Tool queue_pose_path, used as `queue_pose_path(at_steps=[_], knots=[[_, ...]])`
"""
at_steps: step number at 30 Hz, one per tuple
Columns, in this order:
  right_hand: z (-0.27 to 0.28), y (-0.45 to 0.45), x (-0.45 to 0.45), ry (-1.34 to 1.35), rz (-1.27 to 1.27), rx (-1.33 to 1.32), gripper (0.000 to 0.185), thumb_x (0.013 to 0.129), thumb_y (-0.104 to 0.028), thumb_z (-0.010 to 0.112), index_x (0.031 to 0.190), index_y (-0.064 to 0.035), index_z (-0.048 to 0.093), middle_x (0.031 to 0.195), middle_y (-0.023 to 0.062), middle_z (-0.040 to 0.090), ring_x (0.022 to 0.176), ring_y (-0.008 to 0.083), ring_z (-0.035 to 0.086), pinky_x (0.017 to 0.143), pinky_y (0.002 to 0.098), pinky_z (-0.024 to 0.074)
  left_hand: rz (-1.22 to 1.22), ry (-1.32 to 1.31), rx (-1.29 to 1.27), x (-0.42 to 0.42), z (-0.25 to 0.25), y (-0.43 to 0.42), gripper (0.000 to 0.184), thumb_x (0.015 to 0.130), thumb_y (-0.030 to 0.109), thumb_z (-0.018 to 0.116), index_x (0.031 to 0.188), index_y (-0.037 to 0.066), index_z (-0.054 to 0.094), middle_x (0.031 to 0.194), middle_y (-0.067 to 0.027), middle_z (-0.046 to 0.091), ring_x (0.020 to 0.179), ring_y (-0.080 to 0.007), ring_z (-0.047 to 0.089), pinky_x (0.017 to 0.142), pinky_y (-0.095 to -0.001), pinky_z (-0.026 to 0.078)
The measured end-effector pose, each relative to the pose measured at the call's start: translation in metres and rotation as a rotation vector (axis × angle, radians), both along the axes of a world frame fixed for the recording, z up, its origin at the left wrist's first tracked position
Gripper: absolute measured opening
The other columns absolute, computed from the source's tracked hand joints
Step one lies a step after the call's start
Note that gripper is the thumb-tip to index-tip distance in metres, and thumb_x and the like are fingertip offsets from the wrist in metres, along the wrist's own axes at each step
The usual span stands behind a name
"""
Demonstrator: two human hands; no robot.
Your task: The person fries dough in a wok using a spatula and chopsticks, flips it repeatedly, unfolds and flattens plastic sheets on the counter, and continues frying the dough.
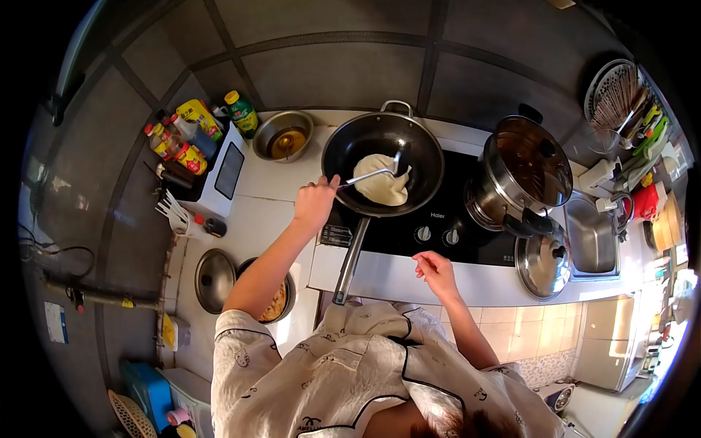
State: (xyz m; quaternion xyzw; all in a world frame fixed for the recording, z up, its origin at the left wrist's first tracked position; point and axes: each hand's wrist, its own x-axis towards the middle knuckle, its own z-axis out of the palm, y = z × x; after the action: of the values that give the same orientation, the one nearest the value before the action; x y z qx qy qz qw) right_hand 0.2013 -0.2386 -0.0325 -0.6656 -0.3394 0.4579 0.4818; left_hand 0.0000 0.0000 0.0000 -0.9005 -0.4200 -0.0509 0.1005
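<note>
My left hand (315, 202) is closed around the handle of a metal spatula (370, 176), which reaches into a dark wok (426, 155). The spatula's head rests on a pale flatbread (378, 191) lying in the wok; its right edge looks ruffled. The wok's long steel handle points toward my body, with no hand on it. Over the counter's front edge, my right hand (436, 275) hovers with loosely bent fingers and nothing in them, nearest to the stove knobs (452, 237).
Right of the wok stands a steel pot (504, 179) with a glass lid. Another lid (542, 266) lies near the sink (593, 237). A metal bowl of brown liquid (259, 146) and sauce bottles (241, 113) stand at the left. Food fills a pan (289, 301) below my left arm.
</note>
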Motion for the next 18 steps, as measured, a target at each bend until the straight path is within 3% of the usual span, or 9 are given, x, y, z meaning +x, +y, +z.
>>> queue_pose_path(at_steps=[2, 5, 8, 11, 16, 18], knots=[[0.002, -0.001, 0.001, 0.001, -0.011, 0.001, 0.014, 0.089, -0.011, 0.052, 0.091, -0.0010, 0.061, 0.068, 0.0032, 0.058, 0.061, 0.0080, 0.055, 0.056, 0.0213, 0.0464, 0.083, -0.094, -0.132, -0.001, 0.006, -0.001, 0.037, 0.074, 0.016, 0.065, 0.108, 0.009, 0.052, 0.083, -0.0129, 0.063, 0.067, -0.0290, 0.064, 0.061, -0.0387, 0.052], [0.004, 0.004, 0.000, -0.003, -0.005, -0.006, 0.014, 0.089, -0.011, 0.052, 0.091, -0.0009, 0.061, 0.067, 0.0028, 0.058, 0.061, 0.0077, 0.055, 0.055, 0.0210, 0.0461, 0.148, -0.247, -0.260, -0.009, 0.005, 0.005, 0.023, 0.079, 0.013, 0.060, 0.098, 0.002, 0.054, 0.071, -0.0126, 0.060, 0.056, -0.0237, 0.062, 0.049, -0.0363, 0.050], [0.005, 0.004, 0.000, -0.031, 0.010, -0.004, 0.014, 0.088, -0.012, 0.052, 0.091, -0.0010, 0.061, 0.067, 0.0026, 0.058, 0.061, 0.0076, 0.055, 0.055, 0.0209, 0.0461, 0.318, -0.648, -1.023, -0.009, 0.018, -0.002, 0.018, 0.084, 0.019, 0.058, 0.084, 0.001, 0.054, 0.063, -0.0080, 0.057, 0.046, -0.0168, 0.056, 0.042, -0.0283, 0.045], [0.002, 0.005, -0.001, -0.018, 0.012, -0.027, 0.014, 0.088, -0.012, 0.052, 0.091, -0.0011, 0.061, 0.067, 0.0026, 0.058, 0.060, 0.0078, 0.055, 0.055, 0.0207, 0.0452, 0.357, -0.812, -1.403, -0.005, 0.018, -0.010, 0.026, 0.086, 0.026, 0.058, 0.082, 0.001, 0.054, 0.063, -0.0055, 0.056, 0.041, -0.0126, 0.050, 0.036, -0.0254, 0.039], [-0.005, 0.003, -0.008, 0.029, 0.006, 0.016, 0.014, 0.088, -0.013, 0.053, 0.091, -0.0010, 0.061, 0.067, 0.0029, 0.058, 0.059, 0.0083, 0.055, 0.055, 0.0209, 0.0450, 0.430, -1.003, -1.567, 0.012, 0.003, -0.018, 0.027, 0.090, 0.028, 0.053, 0.083, 0.003, 0.054, 0.058, -0.0026, 0.047, 0.037, -0.0087, 0.036, 0.033, -0.0232, 0.025], [-0.006, 0.000, -0.008, 0.024, -0.002, 0.004, 0.014, 0.088, -0.013, 0.053, 0.091, -0.0010, 0.061, 0.067, 0.0030, 0.058, 0.059, 0.0084, 0.055, 0.055, 0.0210, 0.0452, 0.453, -1.009, -1.561, 0.018, 0.000, -0.019, 0.028, 0.090, 0.029, 0.052, 0.083, 0.003, 0.054, 0.058, -0.0025, 0.047, 0.036, -0.0080, 0.035, 0.032, -0.0231, 0.023]])
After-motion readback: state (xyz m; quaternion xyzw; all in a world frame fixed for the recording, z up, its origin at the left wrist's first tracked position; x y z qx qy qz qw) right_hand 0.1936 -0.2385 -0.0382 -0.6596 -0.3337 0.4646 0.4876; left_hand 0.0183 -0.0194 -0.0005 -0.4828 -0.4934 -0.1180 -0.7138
